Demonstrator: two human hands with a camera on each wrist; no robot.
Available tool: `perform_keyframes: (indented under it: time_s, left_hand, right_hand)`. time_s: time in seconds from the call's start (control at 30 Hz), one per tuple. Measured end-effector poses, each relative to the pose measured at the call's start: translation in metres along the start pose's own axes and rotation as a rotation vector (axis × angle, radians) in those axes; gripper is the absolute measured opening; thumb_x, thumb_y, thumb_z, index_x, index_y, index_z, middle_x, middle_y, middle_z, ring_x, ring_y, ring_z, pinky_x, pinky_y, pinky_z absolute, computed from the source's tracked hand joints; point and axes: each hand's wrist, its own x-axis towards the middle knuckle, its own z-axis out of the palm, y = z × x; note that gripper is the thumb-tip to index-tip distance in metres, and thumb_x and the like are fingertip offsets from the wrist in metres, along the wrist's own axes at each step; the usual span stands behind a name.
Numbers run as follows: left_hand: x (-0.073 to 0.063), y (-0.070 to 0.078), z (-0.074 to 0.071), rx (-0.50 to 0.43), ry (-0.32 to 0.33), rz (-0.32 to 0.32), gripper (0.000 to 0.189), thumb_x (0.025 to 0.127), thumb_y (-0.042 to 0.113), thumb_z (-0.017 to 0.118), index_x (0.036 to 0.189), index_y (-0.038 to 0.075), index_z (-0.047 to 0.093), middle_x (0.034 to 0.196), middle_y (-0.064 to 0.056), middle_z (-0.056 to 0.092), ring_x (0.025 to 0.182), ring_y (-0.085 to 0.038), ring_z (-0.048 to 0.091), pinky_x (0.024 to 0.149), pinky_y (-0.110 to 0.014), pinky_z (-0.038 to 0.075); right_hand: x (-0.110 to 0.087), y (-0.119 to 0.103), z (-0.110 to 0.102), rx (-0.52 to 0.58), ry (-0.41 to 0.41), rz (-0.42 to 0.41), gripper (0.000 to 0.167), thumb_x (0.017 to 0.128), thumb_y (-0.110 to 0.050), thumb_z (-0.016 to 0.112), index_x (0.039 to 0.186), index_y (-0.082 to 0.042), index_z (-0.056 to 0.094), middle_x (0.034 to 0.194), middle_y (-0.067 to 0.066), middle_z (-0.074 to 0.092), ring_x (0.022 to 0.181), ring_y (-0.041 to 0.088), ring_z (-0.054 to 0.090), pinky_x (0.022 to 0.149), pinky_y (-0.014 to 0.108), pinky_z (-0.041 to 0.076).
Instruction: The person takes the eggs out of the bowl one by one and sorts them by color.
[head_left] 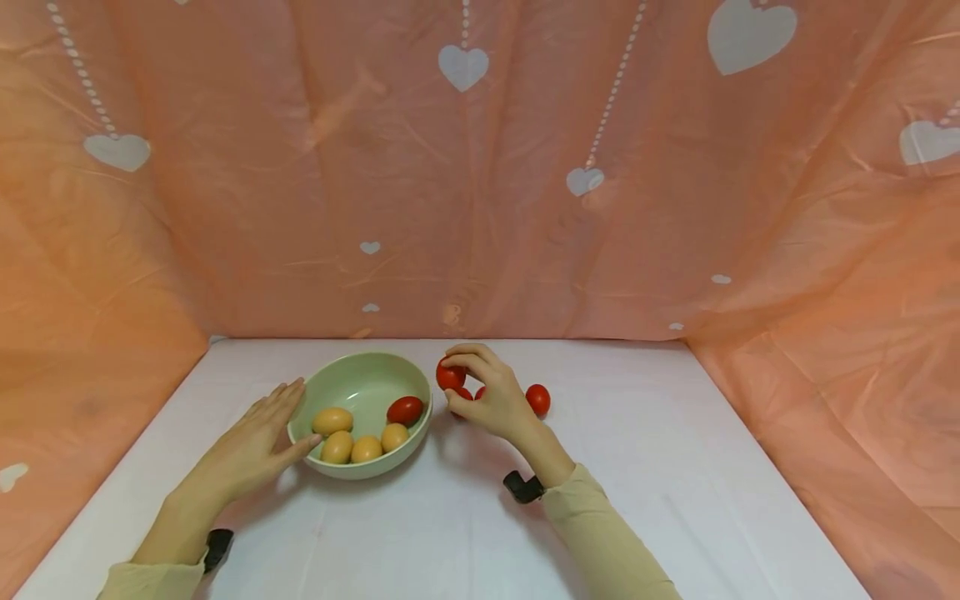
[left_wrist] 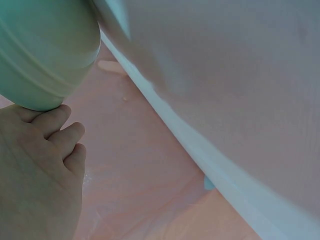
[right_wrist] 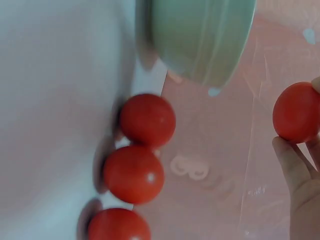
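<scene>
Head view: a red ovoid [head_left: 450, 377] is pinched in the right hand [head_left: 491, 397].

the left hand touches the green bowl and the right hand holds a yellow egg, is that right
Not quite: the egg in the right hand is red, not yellow, as the head and right wrist views show. The left hand does touch the green bowl.

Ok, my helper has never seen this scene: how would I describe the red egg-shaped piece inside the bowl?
On the white table, find the pale green bowl, which the left hand touches. Inside, go to the right side in the head view. The red egg-shaped piece lies there, the only red one beside four yellow neighbours.
</scene>
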Motion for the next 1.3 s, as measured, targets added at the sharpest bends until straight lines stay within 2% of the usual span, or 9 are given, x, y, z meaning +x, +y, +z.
perform_keyframes:
  time_s: [0.33,0.6,0.87,1.1,1.2,1.3]
  left_hand:
    - [-0.001,0.000,-0.001,-0.003,0.006,-0.001,0.092,0.101,0.052,0.062,0.161,-0.007,0.025,0.166,-0.028,0.028,0.152,-0.050,0.025,0.130,-0.052,0.012]
    - [0.001,0.000,-0.002,0.001,0.006,0.006,0.091,0.101,0.051,0.063,0.161,-0.007,0.025,0.166,-0.028,0.028,0.153,-0.049,0.024,0.129,-0.055,0.015]
    - [0.000,0.000,0.000,0.000,0.012,0.010,0.092,0.101,0.051,0.063,0.161,-0.007,0.025,0.166,-0.027,0.028,0.153,-0.049,0.024,0.131,-0.049,0.011]
    - [0.001,0.000,0.001,-0.002,0.012,0.013,0.091,0.101,0.050,0.063,0.160,-0.008,0.026,0.166,-0.029,0.028,0.153,-0.050,0.024,0.131,-0.048,0.008]
    - [0.002,0.000,0.001,-0.004,0.008,0.013,0.091,0.102,0.050,0.063,0.161,-0.008,0.025,0.166,-0.029,0.028,0.153,-0.050,0.023,0.131,-0.050,0.009]
    - [0.002,0.000,0.001,-0.004,0.006,0.012,0.091,0.102,0.050,0.063,0.161,-0.008,0.025,0.166,-0.029,0.027,0.153,-0.050,0.023,0.131,-0.050,0.009]
  right_hand:
    - [-0.015,0.012,-0.029,-0.023,0.052,0.011,0.035,0.080,0.012,0.076,0.113,0.001,0.071,0.125,0.017,0.064,0.115,0.029,0.066,0.099,0.035,0.059]
    - [-0.032,0.023,-0.054,-0.062,0.062,0.083,0.034,0.080,0.012,0.074,0.113,0.002,0.070,0.125,0.015,0.065,0.113,0.029,0.066,0.099,0.038,0.059]
    - [-0.043,0.033,-0.077,-0.071,0.096,0.159,0.038,0.078,0.018,0.074,0.113,0.002,0.071,0.126,0.017,0.064,0.116,0.031,0.065,0.100,0.039,0.058]
    - [-0.048,0.039,-0.092,-0.119,0.131,0.216,0.038,0.077,0.024,0.070,0.113,0.013,0.068,0.131,0.028,0.063,0.120,0.045,0.063,0.099,0.052,0.055]
    - [-0.051,0.043,-0.100,-0.119,0.131,0.254,0.040,0.078,0.024,0.070,0.116,0.013,0.068,0.133,0.029,0.064,0.123,0.046,0.063,0.101,0.050,0.054]
    - [-0.055,0.048,-0.109,-0.115,0.123,0.291,0.042,0.079,0.022,0.072,0.118,0.009,0.068,0.132,0.024,0.066,0.123,0.041,0.064,0.102,0.045,0.055]
